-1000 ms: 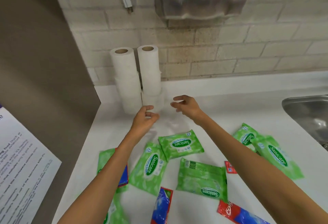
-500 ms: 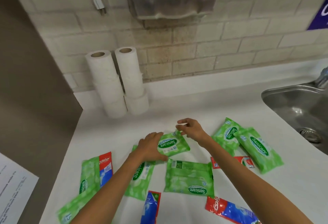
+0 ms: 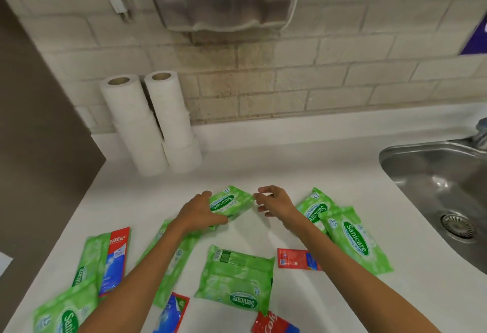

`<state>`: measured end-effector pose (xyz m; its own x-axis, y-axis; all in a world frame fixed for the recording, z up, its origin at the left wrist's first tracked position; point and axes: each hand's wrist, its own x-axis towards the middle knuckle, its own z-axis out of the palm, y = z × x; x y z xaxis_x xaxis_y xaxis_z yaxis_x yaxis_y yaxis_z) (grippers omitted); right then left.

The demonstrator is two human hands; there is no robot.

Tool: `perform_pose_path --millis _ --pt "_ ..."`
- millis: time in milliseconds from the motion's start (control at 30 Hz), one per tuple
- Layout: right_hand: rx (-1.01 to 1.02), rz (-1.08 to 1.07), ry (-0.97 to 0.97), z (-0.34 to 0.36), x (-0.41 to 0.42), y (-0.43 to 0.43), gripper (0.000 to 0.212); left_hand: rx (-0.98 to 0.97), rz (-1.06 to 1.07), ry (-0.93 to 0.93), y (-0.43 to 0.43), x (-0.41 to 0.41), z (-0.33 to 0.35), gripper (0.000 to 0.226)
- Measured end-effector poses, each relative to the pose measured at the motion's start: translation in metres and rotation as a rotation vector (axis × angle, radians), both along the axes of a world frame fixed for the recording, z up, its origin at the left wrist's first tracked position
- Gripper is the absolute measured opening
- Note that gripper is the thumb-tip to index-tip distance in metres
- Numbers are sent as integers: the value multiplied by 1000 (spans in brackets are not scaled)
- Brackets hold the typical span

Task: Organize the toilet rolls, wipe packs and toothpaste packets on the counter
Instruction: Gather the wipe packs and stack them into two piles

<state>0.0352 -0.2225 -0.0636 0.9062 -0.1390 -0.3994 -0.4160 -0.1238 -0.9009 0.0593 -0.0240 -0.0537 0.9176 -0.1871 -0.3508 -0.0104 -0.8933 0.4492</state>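
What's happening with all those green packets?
A person is tidying a counter. Their left hand grips one green wipe pack, and their right hand is at its other corner; whether it pinches the pack is unclear. The toilet rolls are stacked in two columns by the wall. The other wipe packs and the toothpaste packets lie scattered, not yet sorted.

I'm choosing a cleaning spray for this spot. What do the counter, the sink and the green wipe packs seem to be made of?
The counter: smooth white with a soft sheen and no grain, probably laminate or solid surface. The sink: stainless steel, judging by its grey brushed shine and reflections. The green wipe packs: thin glossy plastic film, creased and printed.
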Motion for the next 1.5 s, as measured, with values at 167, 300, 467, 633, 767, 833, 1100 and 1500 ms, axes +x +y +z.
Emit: perform_pose_path --millis 167,300,467,633,767,833,1100,1500 --pt "255 -3 90 8 4 -17 34 -211 183 -119 -48 -4 6 88" --pt "417 35 106 14 14 -33 26 -262 239 -149 -85 -9 13 95" --pt "387 -13 158 14 34 -57 20 -407 143 -120 -108 -10 18 87" --pt "205 -61 126 10 72 -84 28 -543 223 -84 -115 -6 10 75" --pt "45 -90 93 4 111 -102 27 -569 292 -105 -108 -2 4 69" --pt "-21 -95 77 2 128 -109 21 -569 325 -106 -104 1 0 68" --pt "-322 -67 26 -7 160 -126 14 -560 378 -87 -101 16 -10 66" --pt "-743 395 -65 -16 131 -122 85 -547 294 -79 -110 12 -4 65"
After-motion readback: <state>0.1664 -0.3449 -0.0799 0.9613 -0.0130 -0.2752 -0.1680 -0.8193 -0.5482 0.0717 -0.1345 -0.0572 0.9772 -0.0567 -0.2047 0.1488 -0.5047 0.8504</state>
